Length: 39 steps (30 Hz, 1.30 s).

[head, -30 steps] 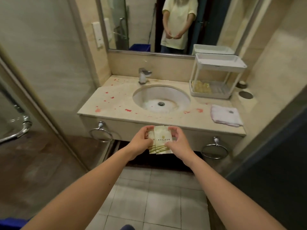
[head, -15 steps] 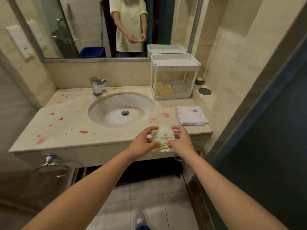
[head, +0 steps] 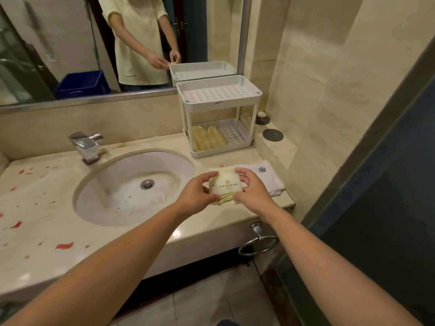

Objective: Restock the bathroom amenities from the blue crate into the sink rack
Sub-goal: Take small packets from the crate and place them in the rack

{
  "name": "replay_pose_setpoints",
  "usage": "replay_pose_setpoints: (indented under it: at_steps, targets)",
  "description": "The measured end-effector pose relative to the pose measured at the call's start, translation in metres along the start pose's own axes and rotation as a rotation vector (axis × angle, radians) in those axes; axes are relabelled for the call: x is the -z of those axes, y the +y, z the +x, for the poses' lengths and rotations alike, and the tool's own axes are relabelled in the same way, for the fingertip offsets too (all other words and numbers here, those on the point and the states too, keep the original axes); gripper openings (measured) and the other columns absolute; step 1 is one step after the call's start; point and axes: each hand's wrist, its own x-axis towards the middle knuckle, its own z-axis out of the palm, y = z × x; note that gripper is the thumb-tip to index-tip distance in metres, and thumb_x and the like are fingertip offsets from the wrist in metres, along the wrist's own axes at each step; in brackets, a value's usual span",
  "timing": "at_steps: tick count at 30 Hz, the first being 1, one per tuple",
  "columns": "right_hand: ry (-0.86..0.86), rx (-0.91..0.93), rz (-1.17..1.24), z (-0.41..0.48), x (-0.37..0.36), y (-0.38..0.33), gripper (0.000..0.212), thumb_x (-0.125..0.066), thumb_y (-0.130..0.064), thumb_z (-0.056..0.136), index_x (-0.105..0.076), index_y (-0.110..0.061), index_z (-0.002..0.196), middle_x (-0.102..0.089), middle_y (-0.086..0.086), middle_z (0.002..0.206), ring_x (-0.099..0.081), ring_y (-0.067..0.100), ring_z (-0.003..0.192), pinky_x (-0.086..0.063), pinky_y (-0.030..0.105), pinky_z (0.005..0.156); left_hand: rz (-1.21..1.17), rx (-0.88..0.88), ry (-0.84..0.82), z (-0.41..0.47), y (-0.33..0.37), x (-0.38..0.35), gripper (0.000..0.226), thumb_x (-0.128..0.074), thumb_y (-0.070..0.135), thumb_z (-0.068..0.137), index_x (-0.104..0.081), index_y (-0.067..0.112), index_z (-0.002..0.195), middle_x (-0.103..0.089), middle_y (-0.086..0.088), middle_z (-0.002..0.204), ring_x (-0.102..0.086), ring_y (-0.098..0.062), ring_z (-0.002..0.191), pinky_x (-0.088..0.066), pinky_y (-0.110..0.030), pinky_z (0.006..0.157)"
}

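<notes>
Snugly — left hand (head: 196,196), right (head: 253,191) — round packets (head: 227,184).

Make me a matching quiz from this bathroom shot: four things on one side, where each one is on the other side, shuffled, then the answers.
Things:
1. packets
2. folded towel
3. faucet
4. yellow items

Places:
A. on the lower shelf of the rack
B. behind the basin, toward its left
C. held between the left hand and the right hand
D. on the counter, right of the basin

Pairs: 1-C, 2-D, 3-B, 4-A.
</notes>
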Motion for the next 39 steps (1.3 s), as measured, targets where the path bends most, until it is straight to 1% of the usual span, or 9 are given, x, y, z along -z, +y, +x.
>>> replay_pose_setpoints:
  at_steps: [5,10,17,20,24,29,33,36,39]
  targets:
    - [0.022,-0.031,0.036,0.043,0.012,0.014,0.077,-0.058,0.017,0.076,-0.044,-0.021,0.141,-0.056,0.004,0.136,-0.064,0.021,0.111,-0.048,0.015,0.051,0.026,0.038,-0.010,0.043,-0.003,-0.010,0.071,-0.075,0.008,0.082,-0.045,0.023,0.145,-0.071,-0.005,0.090,-0.063,-0.007,0.069,-0.047,-0.010,0.054]
    - [0.049,-0.032,0.019,0.096,0.024,0.029,0.077,-0.064,0.012,0.076,-0.045,-0.022,0.142,-0.060,0.003,0.133,-0.063,0.019,0.113,-0.054,0.019,0.065,0.019,0.071,0.006,0.091,-0.008,-0.017,0.072,-0.071,0.003,0.084,-0.041,0.020,0.147,-0.072,-0.005,0.092,-0.068,-0.012,0.070,-0.050,-0.015,0.055]
    - [0.043,-0.019,0.025,0.181,0.044,0.034,0.078,-0.063,0.014,0.076,-0.044,-0.020,0.143,-0.061,0.005,0.130,-0.063,0.019,0.113,-0.054,0.018,0.068,-0.051,0.127,0.019,0.170,-0.015,-0.022,0.072,-0.068,-0.001,0.084,-0.039,0.017,0.148,-0.072,-0.003,0.097,-0.068,-0.010,0.076,-0.049,-0.011,0.061]
    - [0.034,-0.009,0.028,0.219,0.051,0.032,0.078,-0.063,0.016,0.077,-0.043,-0.016,0.145,-0.058,0.006,0.135,-0.063,0.019,0.112,-0.055,0.018,0.068,-0.078,0.138,0.028,0.208,-0.015,-0.022,0.072,-0.067,-0.004,0.084,-0.038,0.013,0.148,-0.070,0.000,0.095,-0.069,-0.013,0.076,-0.056,-0.022,0.071]
    - [0.026,0.002,-0.013,0.270,0.058,0.023,0.079,-0.065,0.015,0.078,-0.041,-0.016,0.147,-0.055,0.006,0.139,-0.059,0.012,0.108,-0.054,0.014,0.062,-0.092,0.131,0.061,0.258,-0.014,-0.021,0.070,-0.065,-0.009,0.084,-0.038,0.008,0.147,-0.061,-0.006,0.129,-0.064,-0.005,0.073,-0.055,-0.014,0.065]
    - [0.049,0.007,-0.069,0.328,0.059,0.017,0.073,-0.065,0.011,0.082,-0.041,-0.015,0.146,-0.053,0.002,0.138,-0.052,0.007,0.108,-0.053,0.013,0.074,-0.020,0.096,0.119,0.316,-0.021,-0.017,0.063,-0.064,0.003,0.090,-0.040,0.012,0.147,-0.055,-0.005,0.137,-0.065,-0.012,0.083,-0.054,-0.020,0.071]
    - [0.060,0.004,-0.098,0.370,0.056,0.018,0.068,-0.067,0.006,0.084,-0.043,-0.014,0.144,-0.052,0.006,0.140,-0.052,0.012,0.119,-0.048,0.026,0.100,-0.009,0.122,0.167,0.354,-0.031,-0.014,0.058,-0.063,0.003,0.090,-0.046,0.014,0.144,-0.056,-0.001,0.136,-0.065,-0.018,0.102,-0.054,-0.026,0.086]
    - [0.067,-0.001,-0.182,0.395,0.051,0.023,0.070,-0.070,-0.001,0.084,-0.043,-0.019,0.145,-0.050,0.001,0.143,-0.049,0.012,0.126,-0.045,0.028,0.105,-0.021,0.134,0.167,0.378,-0.043,-0.014,0.061,-0.062,-0.003,0.088,-0.045,0.013,0.144,-0.057,0.002,0.132,-0.064,-0.014,0.100,-0.053,-0.020,0.083]
    - [0.046,-0.008,-0.172,0.416,0.046,0.030,0.072,-0.069,0.002,0.084,-0.041,-0.019,0.147,-0.049,0.003,0.143,-0.050,0.017,0.127,-0.049,0.033,0.101,-0.007,0.171,0.205,0.397,-0.055,-0.014,0.062,-0.062,-0.003,0.089,-0.044,0.016,0.145,-0.066,0.001,0.114,-0.065,-0.008,0.085,-0.051,-0.007,0.067]
